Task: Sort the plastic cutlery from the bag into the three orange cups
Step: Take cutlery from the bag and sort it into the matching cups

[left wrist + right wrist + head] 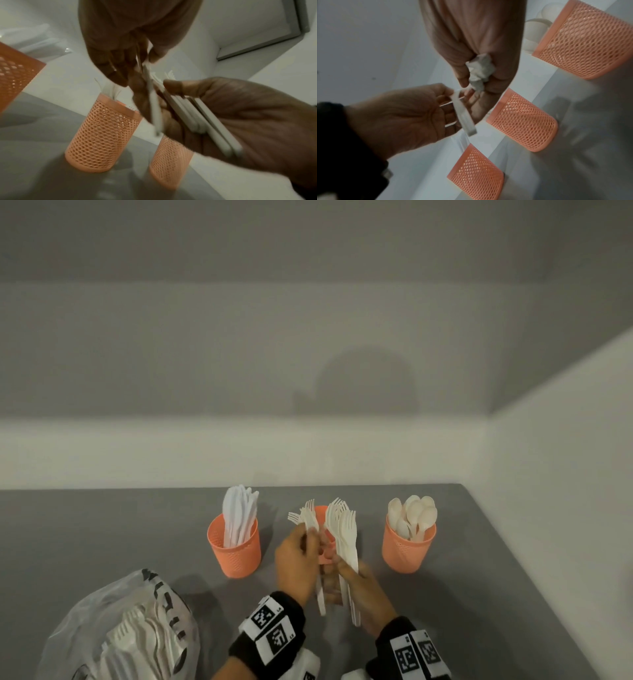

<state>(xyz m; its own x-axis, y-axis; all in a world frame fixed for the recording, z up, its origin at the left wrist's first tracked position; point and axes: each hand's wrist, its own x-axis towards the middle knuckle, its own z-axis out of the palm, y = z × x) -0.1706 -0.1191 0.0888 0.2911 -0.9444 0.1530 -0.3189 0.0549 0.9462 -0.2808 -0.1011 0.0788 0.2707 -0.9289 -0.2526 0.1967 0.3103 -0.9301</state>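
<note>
Nearest the camera, at the lower left of the head view, the clear plastic bag with black lettering lies on the grey table, white plastic cutlery showing through it. Just right of it come the two wrists in black bands with square black-and-white markers. The left hand is curled around a small bunch of white forks — thumb on one side, fingers on the other, handles sticking out below the palm and tines fanned upward. The right hand grips a thicker bundle of forks in a closed fist, and the left wrist view shows the flat handles stacked side by side across its palm with the thumb pressed on top. The two hands are close together, fingers almost meeting, right in front of the middle orange cup, which they mostly hide; whether they touch it I cannot tell. Further back the three perforated orange cups stand in a row, well apart from one another: the left cup holds white knives upright, and the right cup is full of spoons, bowls up. Behind them the table meets a pale wall.
</note>
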